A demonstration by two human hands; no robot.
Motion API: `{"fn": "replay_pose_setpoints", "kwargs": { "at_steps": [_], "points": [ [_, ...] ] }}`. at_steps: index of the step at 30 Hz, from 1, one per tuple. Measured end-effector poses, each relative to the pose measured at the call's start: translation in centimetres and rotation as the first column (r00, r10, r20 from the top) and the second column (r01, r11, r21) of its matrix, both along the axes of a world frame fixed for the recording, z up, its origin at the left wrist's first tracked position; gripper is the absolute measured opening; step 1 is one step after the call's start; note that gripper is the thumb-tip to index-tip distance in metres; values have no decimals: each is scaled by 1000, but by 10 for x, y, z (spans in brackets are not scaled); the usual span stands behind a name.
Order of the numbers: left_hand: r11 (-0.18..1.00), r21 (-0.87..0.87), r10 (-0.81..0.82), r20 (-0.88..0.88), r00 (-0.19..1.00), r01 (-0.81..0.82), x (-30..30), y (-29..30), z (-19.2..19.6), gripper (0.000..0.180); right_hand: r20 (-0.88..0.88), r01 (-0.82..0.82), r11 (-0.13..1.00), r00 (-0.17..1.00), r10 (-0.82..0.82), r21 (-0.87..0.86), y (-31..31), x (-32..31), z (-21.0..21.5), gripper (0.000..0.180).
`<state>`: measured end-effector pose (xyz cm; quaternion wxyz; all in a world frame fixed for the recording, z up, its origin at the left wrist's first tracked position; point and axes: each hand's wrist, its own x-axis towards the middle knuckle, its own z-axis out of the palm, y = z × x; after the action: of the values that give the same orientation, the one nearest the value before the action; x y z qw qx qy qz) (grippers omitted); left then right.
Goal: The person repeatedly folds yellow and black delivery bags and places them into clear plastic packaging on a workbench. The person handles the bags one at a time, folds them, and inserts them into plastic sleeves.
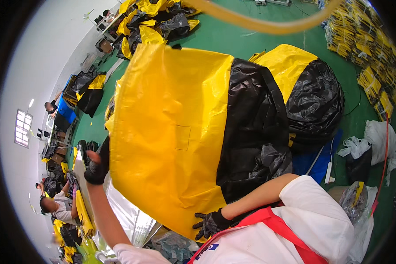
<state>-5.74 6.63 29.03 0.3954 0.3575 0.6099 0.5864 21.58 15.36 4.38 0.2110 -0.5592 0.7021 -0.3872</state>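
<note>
A large yellow and black plastic sack [176, 132], apparently flat, spreads in front of me, with a stitched or printed rectangle on its yellow part. At its left edge is my left hand [97, 166] in a black glove, thumb out and fingers stretched along the edge; the sack partly covers the fingertips. My right hand [210, 223], in a black dotted glove, lies on the sack's near yellow edge with its fingers spread. A small dark shape shows at the sack's far edge, too little of it to name.
Behind the sack stands a bulging yellow and black pile [314, 92]. Folded bundles [361, 35] are stacked at the far right. White bags [380, 138] and a red hose [385, 163] are on the right. A co-worker [64, 207] is at the left. A yellowish band [268, 25] crosses the top.
</note>
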Motion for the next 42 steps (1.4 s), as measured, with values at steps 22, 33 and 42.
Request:
{"fn": "replay_pose_setpoints", "kwargs": {
  "at_steps": [22,33,42],
  "points": [
    [418,122,455,-886,91,-900,24,-205,-98,49,-52,401,-646,-871,-489,-649,385,17,19,25],
    [634,-251,557,-508,656,-732,26,-244,-105,56,-93,618,-647,-751,-654,-447,299,-21,39,35],
    [310,-76,811,-500,305,-948,42,-360,-190,57,-156,965,-247,-232,-960,83,364,-165,43,70]
  ]
}}
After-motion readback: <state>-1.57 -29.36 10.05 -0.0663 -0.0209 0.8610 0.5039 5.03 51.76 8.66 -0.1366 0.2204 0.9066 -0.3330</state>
